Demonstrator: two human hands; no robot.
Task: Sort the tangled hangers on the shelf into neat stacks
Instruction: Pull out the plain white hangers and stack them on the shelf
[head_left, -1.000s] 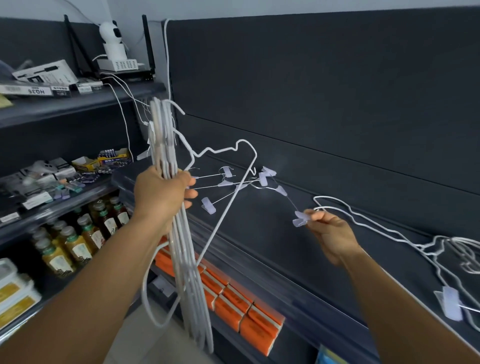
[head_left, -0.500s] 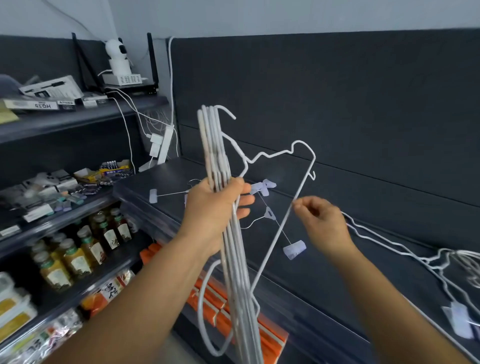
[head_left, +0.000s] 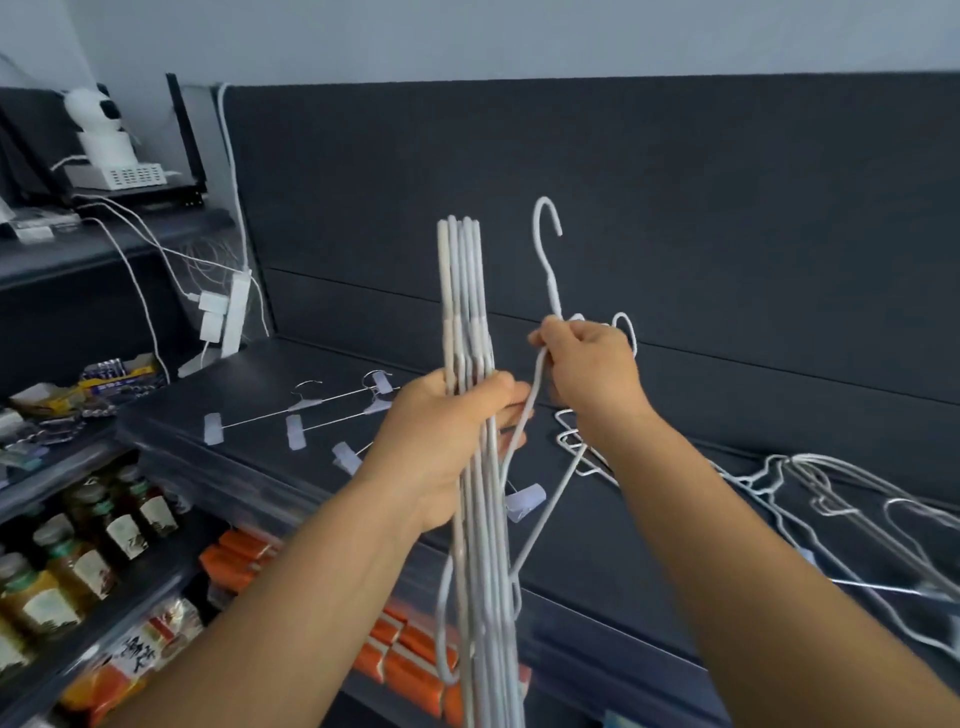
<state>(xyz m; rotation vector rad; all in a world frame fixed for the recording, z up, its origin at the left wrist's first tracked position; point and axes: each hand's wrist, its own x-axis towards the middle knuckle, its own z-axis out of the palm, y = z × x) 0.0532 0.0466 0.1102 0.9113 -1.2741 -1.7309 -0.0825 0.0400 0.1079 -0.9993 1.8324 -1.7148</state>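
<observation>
In the centre of the frame the left hand (head_left: 441, 447) grips a bundle of white hangers (head_left: 465, 291) held upright. Just right of it, the right hand (head_left: 592, 374) holds a single white hanger (head_left: 548, 249), hook up. Clip hangers (head_left: 311, 410) lie on the dark shelf (head_left: 249, 384) at centre left, and tangled wire hangers (head_left: 831, 493) at right.

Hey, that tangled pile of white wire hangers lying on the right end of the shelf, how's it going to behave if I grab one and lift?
The pile of white wire hangers looks interlocked, so lifting one probably drags others along. The thin wire suggests they are light and may flex slightly. Their smooth coating could let them slide on the dark shelf.
</observation>
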